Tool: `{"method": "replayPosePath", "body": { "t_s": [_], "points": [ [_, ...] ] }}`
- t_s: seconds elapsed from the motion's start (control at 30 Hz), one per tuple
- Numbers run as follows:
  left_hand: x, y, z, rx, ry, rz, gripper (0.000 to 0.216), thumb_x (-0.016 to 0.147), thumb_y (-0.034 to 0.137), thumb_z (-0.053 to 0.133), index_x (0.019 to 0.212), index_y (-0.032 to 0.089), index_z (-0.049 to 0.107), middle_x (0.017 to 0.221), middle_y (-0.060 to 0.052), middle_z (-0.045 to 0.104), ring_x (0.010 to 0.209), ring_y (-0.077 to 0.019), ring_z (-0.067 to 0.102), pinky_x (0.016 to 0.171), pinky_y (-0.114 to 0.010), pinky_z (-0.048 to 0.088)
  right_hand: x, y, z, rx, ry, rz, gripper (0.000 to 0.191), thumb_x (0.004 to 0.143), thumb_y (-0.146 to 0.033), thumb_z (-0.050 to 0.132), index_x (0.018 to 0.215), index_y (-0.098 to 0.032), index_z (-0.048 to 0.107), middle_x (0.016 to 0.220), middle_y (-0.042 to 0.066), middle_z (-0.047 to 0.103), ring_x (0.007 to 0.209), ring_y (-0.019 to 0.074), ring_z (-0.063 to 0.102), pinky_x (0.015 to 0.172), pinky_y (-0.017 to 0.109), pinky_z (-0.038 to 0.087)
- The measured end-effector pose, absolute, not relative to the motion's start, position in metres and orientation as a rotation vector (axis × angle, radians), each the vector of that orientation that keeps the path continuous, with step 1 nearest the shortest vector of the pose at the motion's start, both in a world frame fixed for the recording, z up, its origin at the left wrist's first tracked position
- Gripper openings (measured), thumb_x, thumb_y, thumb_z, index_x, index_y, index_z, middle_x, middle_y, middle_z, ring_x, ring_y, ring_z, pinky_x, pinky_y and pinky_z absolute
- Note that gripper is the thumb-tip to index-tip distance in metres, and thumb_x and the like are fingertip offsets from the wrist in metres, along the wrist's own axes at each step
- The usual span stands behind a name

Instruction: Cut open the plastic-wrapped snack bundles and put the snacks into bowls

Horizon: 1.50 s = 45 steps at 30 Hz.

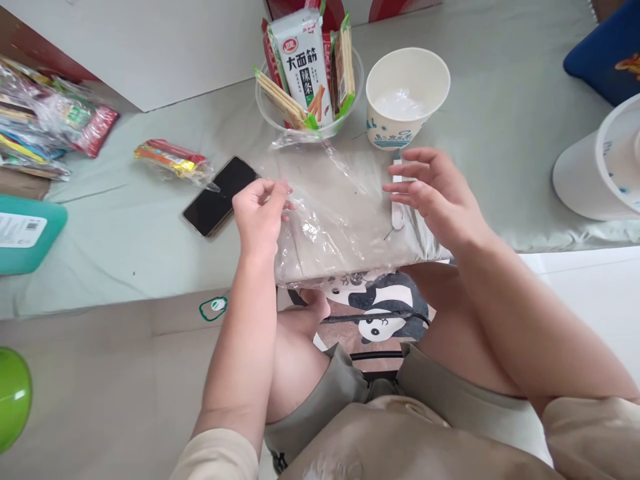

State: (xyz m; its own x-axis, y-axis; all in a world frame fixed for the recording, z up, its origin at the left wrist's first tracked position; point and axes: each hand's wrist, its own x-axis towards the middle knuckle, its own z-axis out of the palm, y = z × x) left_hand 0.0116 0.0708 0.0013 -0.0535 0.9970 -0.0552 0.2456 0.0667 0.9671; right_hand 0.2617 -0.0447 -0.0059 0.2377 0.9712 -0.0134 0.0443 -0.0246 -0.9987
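A sheet of clear plastic film [320, 230] lies over the table edge in front of me, creased and shiny. My left hand [260, 215] is closed at its left side, with thumb and finger pinched on the film. Over the right side hovers my right hand [440, 197], open, its fingers apart and nothing seen in them. Beneath those fingers is a slim white tool [398, 215], partly covered, that looks like a small cutter. Behind the film stands a clear plastic bowl [357, 87] holding several snack packets [305, 67]. A paper cup [395, 130] with clear plastic inside is beside it.
A black phone [213, 203] and a small wrapped snack [173, 160] lie left of my left hand. Farther left are piled packets [55, 113] and a green container [30, 233]. At right stands a white bucket-like container [580, 170]. A white box [150, 47] stands behind.
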Motion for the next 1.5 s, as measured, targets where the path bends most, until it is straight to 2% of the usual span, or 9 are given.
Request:
{"method": "replayPosePath", "body": {
  "t_s": [0.13,0.27,0.37,0.47,0.63,0.8,1.0,1.27,1.5],
  "points": [
    [0.009,0.075,0.007,1.058,1.544,1.184,0.019,0.091,0.017,0.065,0.072,0.018,0.060,0.073,0.002,0.069,0.047,-0.0057,0.060,0.035,-0.018,0.029,0.261,-0.050,-0.004,-1.365,-0.954,1.152,0.068,0.078,-0.072,0.078,0.129,-0.032,0.057,0.130,0.008,0.072,0.112,0.0276,0.076,0.103,0.050,0.063],
    [0.005,0.075,0.005,1.023,1.579,1.177,0.016,0.094,0.021,0.064,0.078,0.019,0.059,0.081,0.001,0.072,0.052,-0.0062,0.065,0.036,-0.018,0.031,0.254,-0.048,-0.008,-1.507,-0.903,1.127,0.065,0.071,-0.041,0.090,0.127,-0.030,0.059,0.111,0.005,0.079,0.085,0.0214,0.076,0.074,0.037,0.066],
    [0.002,0.074,0.002,1.087,1.613,1.147,0.015,0.096,0.027,0.063,0.083,0.020,0.061,0.090,-0.002,0.075,0.060,-0.0085,0.071,0.038,-0.018,0.033,0.248,-0.044,-0.006,-1.657,-0.997,1.025,0.034,0.072,-0.025,0.083,0.104,-0.025,0.070,0.085,0.001,0.076,0.062,0.0162,0.066,0.055,0.031,0.056],
    [-0.001,0.072,0.001,1.126,1.592,1.122,0.013,0.096,0.027,0.062,0.085,0.020,0.062,0.093,-0.002,0.076,0.061,-0.0083,0.071,0.039,-0.017,0.035,0.248,-0.035,-0.001,-1.782,-1.066,0.759,0.010,0.076,-0.016,0.076,0.080,-0.024,0.071,0.073,0.000,0.069,0.062,0.0157,0.060,0.062,0.034,0.054],
    [-0.002,0.069,0.003,1.210,1.496,1.062,0.012,0.091,0.018,0.066,0.079,0.019,0.063,0.079,0.001,0.071,0.053,-0.0065,0.063,0.043,-0.016,0.040,0.264,-0.013,0.003,-1.731,-0.880,0.459,0.015,0.084,-0.011,0.072,0.080,-0.024,0.067,0.077,0.001,0.066,0.068,0.0167,0.059,0.072,0.037,0.054],
    [-0.008,0.073,0.004,1.266,1.497,1.068,0.018,0.086,0.015,0.069,0.070,0.018,0.062,0.056,0.005,0.057,0.043,-0.0054,0.043,0.038,-0.018,0.029,0.286,0.001,-0.012,-1.604,-0.699,0.629,0.011,0.089,-0.028,0.075,0.082,-0.024,0.068,0.078,-0.001,0.065,0.056,0.0113,0.052,0.057,0.031,0.047],
    [-0.016,0.075,-0.003,1.251,1.506,1.038,0.017,0.081,0.014,0.074,0.069,0.018,0.063,0.053,0.005,0.055,0.045,-0.0072,0.044,0.038,-0.019,0.026,0.302,0.002,-0.032,-1.517,-0.646,0.710,0.030,0.081,-0.047,0.085,0.083,-0.025,0.065,0.079,-0.002,0.063,0.057,0.0114,0.052,0.054,0.029,0.047],
    [-0.006,0.068,-0.003,1.240,1.473,0.961,0.017,0.081,0.015,0.072,0.070,0.019,0.059,0.056,0.006,0.056,0.041,-0.0053,0.042,0.038,-0.018,0.031,0.304,0.001,-0.031,-1.405,-0.489,1.013,0.041,0.098,-0.066,0.051,0.095,-0.027,0.064,0.086,0.005,0.072,0.075,0.0193,0.071,0.068,0.036,0.063],
    [-0.013,0.071,-0.007,1.253,1.487,0.995,0.015,0.079,0.016,0.073,0.069,0.019,0.061,0.056,0.004,0.057,0.045,-0.0075,0.046,0.036,-0.019,0.028,0.295,-0.008,-0.021,-1.506,-0.546,0.965,0.015,0.082,-0.025,0.081,0.083,-0.022,0.067,0.082,0.002,0.071,0.069,0.0132,0.069,0.064,0.027,0.064]
  ]
}}
